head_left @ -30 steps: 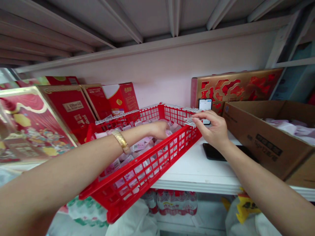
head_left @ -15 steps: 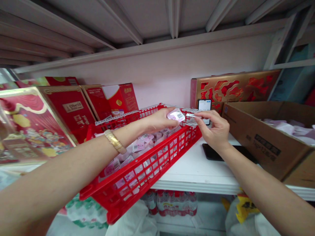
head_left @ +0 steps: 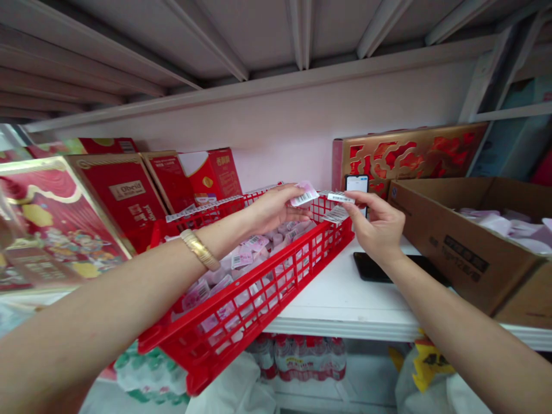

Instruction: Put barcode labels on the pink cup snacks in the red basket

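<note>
Phone (head_left: pixel 357 183): partly covered by the right hand (head_left: pixel 378 225); screen text too small to read.
Red basket (head_left: pixel 238 284): filled with small pink packs (head_left: pixel 255 244), some hidden behind the left forearm.
Cardboard box (head_left: pixel 420 230): pale pieces inside; right side cut off by the frame.
Held pack (head_left: pixel 305 194): above the basket, gripped at its left end by the left hand (head_left: pixel 281 208).
Barcode label (head_left: pixel 340 198): pinched between right thumb and fingertips, near the pack, apart from it.
</note>
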Tool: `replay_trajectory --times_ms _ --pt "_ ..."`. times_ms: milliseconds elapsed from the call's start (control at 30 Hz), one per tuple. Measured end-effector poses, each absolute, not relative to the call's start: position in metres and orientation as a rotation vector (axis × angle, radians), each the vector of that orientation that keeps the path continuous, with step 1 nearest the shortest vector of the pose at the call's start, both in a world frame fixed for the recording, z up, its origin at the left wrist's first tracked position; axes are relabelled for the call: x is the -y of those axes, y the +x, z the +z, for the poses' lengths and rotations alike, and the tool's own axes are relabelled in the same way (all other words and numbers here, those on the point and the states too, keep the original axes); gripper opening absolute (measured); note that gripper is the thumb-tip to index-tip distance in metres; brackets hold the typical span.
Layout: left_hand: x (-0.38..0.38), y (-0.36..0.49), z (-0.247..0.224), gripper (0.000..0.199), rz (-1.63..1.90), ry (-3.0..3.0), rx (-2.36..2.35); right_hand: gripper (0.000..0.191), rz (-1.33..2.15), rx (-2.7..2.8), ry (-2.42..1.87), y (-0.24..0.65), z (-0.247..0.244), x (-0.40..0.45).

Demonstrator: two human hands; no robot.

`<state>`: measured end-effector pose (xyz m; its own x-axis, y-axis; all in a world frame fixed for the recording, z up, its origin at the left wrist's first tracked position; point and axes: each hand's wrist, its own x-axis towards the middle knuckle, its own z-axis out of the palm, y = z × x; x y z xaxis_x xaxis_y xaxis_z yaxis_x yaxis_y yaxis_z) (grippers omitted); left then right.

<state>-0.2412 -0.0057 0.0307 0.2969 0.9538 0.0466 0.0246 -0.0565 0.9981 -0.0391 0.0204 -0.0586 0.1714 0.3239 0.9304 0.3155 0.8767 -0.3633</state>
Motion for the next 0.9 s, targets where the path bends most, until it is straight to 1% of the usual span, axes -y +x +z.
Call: replay_trajectory --times_ms 100,233,300,533,900 --pt "0.008 -0.238 0.031 0.009 1.008 1.359 -0.968 0.016 0.026 1.393 -0.561 -0.039 -0.058 -0.02" --pt "0.012 -0.238 0.028 0.025 0.888 1.466 -0.986 0.016 0.056 1.39 -0.541 -0.039 -0.056 -0.017" --pt "0.012 -0.238 0.025 0.028 0.847 1.512 -0.996 0.013 0.057 1.403 -0.518 -0.04 -0.055 -0.014" --pt "0.016 -0.235 0.024 0.018 0.813 1.563 -0.996 0.007 0.077 1.524 -0.431 -0.044 -0.052 -0.009" --pt "0.017 -0.234 0.026 0.027 0.792 1.532 -1.04 0.007 0.023 1.598 -0.394 -0.045 -0.053 -0.011"
